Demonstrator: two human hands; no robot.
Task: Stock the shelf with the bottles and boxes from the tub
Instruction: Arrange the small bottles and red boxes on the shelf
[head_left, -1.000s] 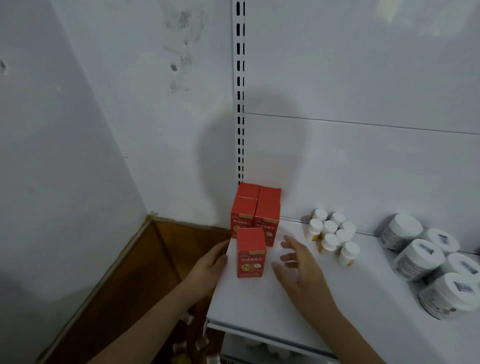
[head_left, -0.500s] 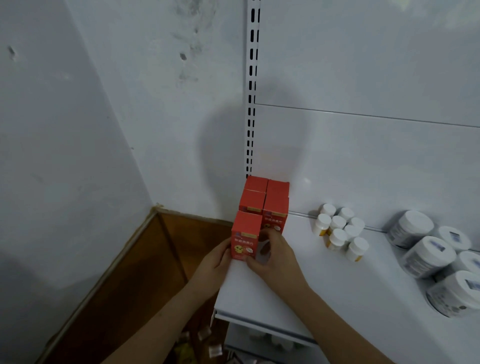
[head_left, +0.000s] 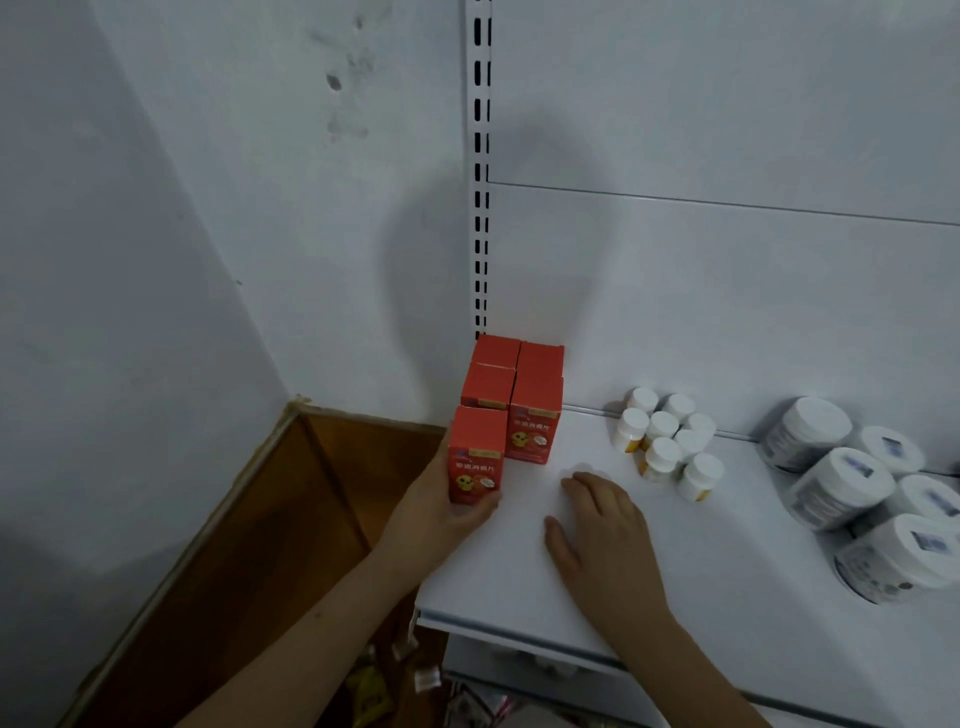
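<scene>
The left hand (head_left: 441, 506) cups the front red box (head_left: 475, 457) at the left end of the shelf (head_left: 519, 582): the thumb lies under the box's lower front edge and the fingers (head_left: 485, 501) wrap its left side, so the box is held upright on the shelf surface. Just behind those fingers stand the other red boxes (head_left: 535, 400), four of them in two touching rows against the back panel. The held box sits in front of the left row, slightly left of it and very near the shelf's left edge.

The right hand (head_left: 597, 525) lies flat on the shelf to the right of the left fingers, its own fingers straight and relaxed, gripping nothing.

The step in hand looks like squaring this box into the block. To do it well, push it back until it touches the box behind, and nudge it right so its face lines up with the neighbouring front box; the right hand could serve as a stop on that side. Keep the push low, since a tall narrow carton tips easily, and mind the open left edge.

Further right of the right hand stand small white bottles (head_left: 665, 447), then large jars (head_left: 841, 483). The tub is not clearly in view.
</scene>
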